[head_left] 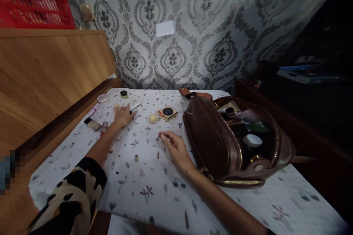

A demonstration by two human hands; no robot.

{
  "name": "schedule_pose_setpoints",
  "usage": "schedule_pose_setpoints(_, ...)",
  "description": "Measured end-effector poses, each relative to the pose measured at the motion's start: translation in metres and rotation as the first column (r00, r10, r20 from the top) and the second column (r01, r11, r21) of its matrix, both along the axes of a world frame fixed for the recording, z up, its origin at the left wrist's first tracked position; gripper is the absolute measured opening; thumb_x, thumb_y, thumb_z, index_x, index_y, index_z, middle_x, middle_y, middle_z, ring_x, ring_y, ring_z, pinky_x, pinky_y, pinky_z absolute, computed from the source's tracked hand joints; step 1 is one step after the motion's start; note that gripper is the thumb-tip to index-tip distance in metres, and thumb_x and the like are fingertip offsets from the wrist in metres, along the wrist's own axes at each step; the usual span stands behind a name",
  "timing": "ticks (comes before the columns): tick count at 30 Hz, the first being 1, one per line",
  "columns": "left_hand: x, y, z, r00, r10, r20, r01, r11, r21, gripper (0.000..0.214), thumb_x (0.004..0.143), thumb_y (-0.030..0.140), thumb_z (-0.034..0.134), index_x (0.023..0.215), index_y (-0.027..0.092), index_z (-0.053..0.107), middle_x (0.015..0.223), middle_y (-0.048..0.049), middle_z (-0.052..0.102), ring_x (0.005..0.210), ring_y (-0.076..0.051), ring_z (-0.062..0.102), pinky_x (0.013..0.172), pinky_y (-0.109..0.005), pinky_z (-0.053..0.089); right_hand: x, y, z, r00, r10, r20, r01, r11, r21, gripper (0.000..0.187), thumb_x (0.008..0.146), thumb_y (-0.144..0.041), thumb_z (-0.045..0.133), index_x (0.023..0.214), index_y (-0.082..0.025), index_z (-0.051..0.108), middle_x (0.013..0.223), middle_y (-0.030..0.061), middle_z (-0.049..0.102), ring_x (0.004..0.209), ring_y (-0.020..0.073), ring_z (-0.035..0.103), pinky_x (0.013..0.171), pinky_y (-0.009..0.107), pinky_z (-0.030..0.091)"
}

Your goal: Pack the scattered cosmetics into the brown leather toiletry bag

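Note:
My left hand (123, 115) rests at the far left of the cloth, thumb spread away from the fingers. Its fingertips touch or nearly touch a small peach-coloured item (116, 106), partly hidden. A white tube (135, 105) with a dark end lies beside the thumb. My right hand (176, 149) hovers over the middle of the cloth, loosely curled, nothing visible in it. Just beyond it are a small cream-coloured jar (153, 118) and a gold-edged compact (168, 112) with a dark round centre. Right of that hand, a brown cosmetic bag (212, 136) stands unzipped, makeup items inside.
Left on the patterned cloth (138, 176) lie a foundation bottle (92, 124), a small pink tube (104, 127), a round clear case (103, 98) and a dark-lidded jar (124, 94). A wooden cabinet (52, 66) with a red basket (35, 0) borders the left; a patterned wall stands behind.

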State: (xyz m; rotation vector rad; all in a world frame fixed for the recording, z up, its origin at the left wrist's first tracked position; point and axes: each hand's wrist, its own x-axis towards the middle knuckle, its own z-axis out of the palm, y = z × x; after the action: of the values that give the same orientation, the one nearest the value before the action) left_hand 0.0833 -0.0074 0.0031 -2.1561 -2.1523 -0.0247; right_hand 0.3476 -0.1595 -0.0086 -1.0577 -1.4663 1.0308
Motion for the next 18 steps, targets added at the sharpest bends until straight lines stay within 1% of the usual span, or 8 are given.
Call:
schedule_pose_setpoints(2,-0.010,-0.006,0.001,1.000,-0.002,-0.017,0.001,1.000,-0.010,0.080,0.100,0.063,0.022,0.152,0.004,0.033,0.149,-0.0267,0.052,0.145,-0.039,0.039,0.120,-0.059,0.016,-0.001,-0.001,-0.006,0.998,-0.020,-0.060,0.017,0.999,-0.044,0.039,0.089,-0.055,0.058,0.094,-0.019,0.072,0.096,0.0090,0.075,0.096,0.0257,0.070,0.082,0.035,0.054)
schedule_pose_setpoints(5,-0.028,-0.015,0.003,0.999,-0.027,-0.039,0.025,0.998,-0.057,0.083,0.094,0.073,0.028,0.145,0.009,0.045,0.144,-0.0245,0.057,0.141,-0.043,0.043,0.118,-0.064,0.015,0.001,-0.006,-0.010,0.997,-0.025,-0.077,0.018,0.996,-0.088,0.040,0.088,-0.057,0.059,0.095,-0.020,0.071,0.093,0.0083,0.075,0.090,0.0253,0.070,0.080,0.035,0.054)
schedule_pose_setpoints(7,-0.043,-0.021,0.006,0.997,-0.064,-0.044,0.059,0.993,-0.107,0.084,0.091,0.076,0.034,0.143,0.012,0.049,0.149,-0.0221,0.053,0.142,-0.044,0.040,0.118,-0.065,0.014,0.002,-0.008,-0.010,0.997,-0.022,-0.071,0.014,0.994,-0.109,0.039,0.088,-0.057,0.058,0.095,-0.020,0.070,0.093,0.0078,0.075,0.088,0.0246,0.069,0.078,0.035,0.054)
schedule_pose_setpoints(10,-0.062,-0.025,0.011,0.993,-0.114,-0.035,0.105,0.976,-0.188,0.087,0.087,0.075,0.045,0.149,0.014,0.043,0.160,-0.0207,0.039,0.151,-0.041,0.029,0.121,-0.063,0.009,0.003,-0.009,-0.011,0.997,-0.021,-0.069,0.014,0.995,-0.099,0.038,0.089,-0.056,0.058,0.095,-0.020,0.069,0.093,0.0078,0.074,0.087,0.0236,0.069,0.079,0.034,0.054)
schedule_pose_setpoints(12,-0.069,-0.023,0.016,0.991,-0.134,-0.018,0.126,0.965,-0.230,0.090,0.085,0.074,0.049,0.153,0.015,0.040,0.163,-0.0195,0.035,0.153,-0.039,0.026,0.122,-0.060,0.010,0.002,-0.008,-0.012,0.997,-0.022,-0.068,0.017,0.997,-0.076,0.038,0.088,-0.056,0.059,0.093,-0.020,0.069,0.091,0.0078,0.074,0.086,0.0230,0.068,0.080,0.034,0.055)
schedule_pose_setpoints(13,-0.069,-0.020,0.018,0.990,-0.139,-0.008,0.133,0.962,-0.237,0.091,0.085,0.073,0.048,0.154,0.016,0.038,0.163,-0.0188,0.035,0.154,-0.038,0.026,0.123,-0.058,0.012,0.002,-0.008,-0.012,0.997,-0.024,-0.068,0.019,0.998,-0.068,0.039,0.088,-0.056,0.059,0.093,-0.019,0.070,0.090,0.0079,0.074,0.085,0.0229,0.068,0.081,0.035,0.055)
schedule_pose_setpoints(15,-0.060,-0.010,0.020,0.992,-0.127,0.012,0.126,0.969,-0.211,0.086,0.091,0.071,0.038,0.157,0.015,0.032,0.165,-0.0182,0.031,0.154,-0.036,0.025,0.123,-0.055,0.017,0.001,-0.007,-0.013,0.997,-0.027,-0.068,0.022,0.997,-0.067,0.040,0.088,-0.058,0.059,0.094,-0.019,0.070,0.090,0.0081,0.074,0.084,0.0227,0.068,0.081,0.035,0.055)
schedule_pose_setpoints(18,-0.030,0.008,0.018,0.998,-0.064,0.029,0.067,0.988,-0.142,0.080,0.099,0.062,0.019,0.158,0.008,0.026,0.167,-0.0219,0.023,0.156,-0.036,0.017,0.122,-0.058,0.017,0.002,-0.007,-0.013,0.997,-0.039,-0.068,0.033,0.996,-0.081,0.045,0.088,-0.061,0.058,0.096,-0.019,0.070,0.091,0.0090,0.074,0.083,0.0227,0.068,0.079,0.035,0.055)
